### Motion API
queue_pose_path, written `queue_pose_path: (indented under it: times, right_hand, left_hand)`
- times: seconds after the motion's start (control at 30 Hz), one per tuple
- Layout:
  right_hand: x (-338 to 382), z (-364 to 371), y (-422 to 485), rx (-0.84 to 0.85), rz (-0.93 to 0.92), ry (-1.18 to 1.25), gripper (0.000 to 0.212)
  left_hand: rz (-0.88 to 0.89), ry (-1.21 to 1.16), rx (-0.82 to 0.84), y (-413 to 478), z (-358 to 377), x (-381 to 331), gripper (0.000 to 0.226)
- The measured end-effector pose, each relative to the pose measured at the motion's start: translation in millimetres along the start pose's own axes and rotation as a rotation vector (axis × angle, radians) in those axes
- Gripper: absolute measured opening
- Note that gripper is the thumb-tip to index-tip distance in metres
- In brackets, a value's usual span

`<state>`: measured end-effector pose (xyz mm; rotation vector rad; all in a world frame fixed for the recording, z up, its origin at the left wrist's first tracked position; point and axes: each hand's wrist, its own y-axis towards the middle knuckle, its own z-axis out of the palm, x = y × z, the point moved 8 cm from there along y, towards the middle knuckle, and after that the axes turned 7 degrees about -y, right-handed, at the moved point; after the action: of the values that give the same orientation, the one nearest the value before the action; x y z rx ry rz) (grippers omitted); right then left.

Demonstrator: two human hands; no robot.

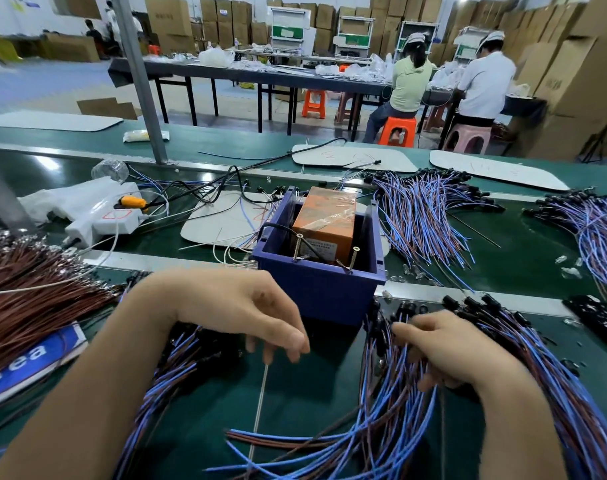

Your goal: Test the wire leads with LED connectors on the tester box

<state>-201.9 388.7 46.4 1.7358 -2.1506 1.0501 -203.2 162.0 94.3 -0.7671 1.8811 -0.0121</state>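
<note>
**Lead selection ahead of the test**

Nearest the camera, the wire leads [392, 420] fan across the green desk [312, 386] in a loose blue-and-brown heap, their black connectors [381, 327] pointing toward the tester box [322, 292]. The right hand [447, 351] lies on this heap, wrist low, fingers curled into the strands and thumb tucked under, gripping a few of them. The left hand [239, 313] hangs palm down just in front of the box. Its fingertips are bent together, and they seem to pinch the top of a thin pale wire [258, 417].

The step looks like singling out one lead. It would go best by teasing a single connector free near its head, so that neighbouring strands do not drag along, and then keeping the bare ends apart.

Beyond the hands, the blue box holds an orange unit with two upright screws [297, 247] at its near edge. These are probably the contacts, so each bare end would need firm touch on its own screw. More heaps of leads lie further back.
</note>
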Motion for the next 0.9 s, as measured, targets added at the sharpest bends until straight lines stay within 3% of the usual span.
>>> queue_pose_path:
  times: [0.07,0.13,0.2,0.27,0.43,0.6,0.73,0.9]
  right_hand:
    - [-20,-7,2,-0.002,0.077,0.012,0.028]
    - [-28,-10,3,-0.008,0.098,0.053,0.028]
    - [-26,-11,2,-0.02,0.085,0.082,0.027]
    - [-17,-9,2,-0.021,0.056,0.123,0.025]
    - [9,2,0,0.004,-0.032,0.133,0.025]
    - [22,11,-1,0.027,-0.081,0.146,0.022]
    - [26,13,-1,0.032,-0.109,0.129,0.02]
    - [32,12,-7,0.06,-0.162,0.164,0.022]
  left_hand:
    - [-0.269,0.278,-0.205,5,-17,29,0.027]
    - [-0.429,0.484,-0.357,4,-34,46,0.018]
    - [-0.511,0.549,-0.383,8,-38,58,0.015]
    - [-0.58,0.569,-0.345,17,-32,70,0.027]
    - [-0.678,0.664,-0.325,28,-21,81,0.031]
    - [-0.804,0.746,-0.411,11,-30,74,0.032]
    - [-0.817,0.819,-0.383,15,-26,71,0.034]
    - [-0.671,0.637,-0.392,13,-26,63,0.035]
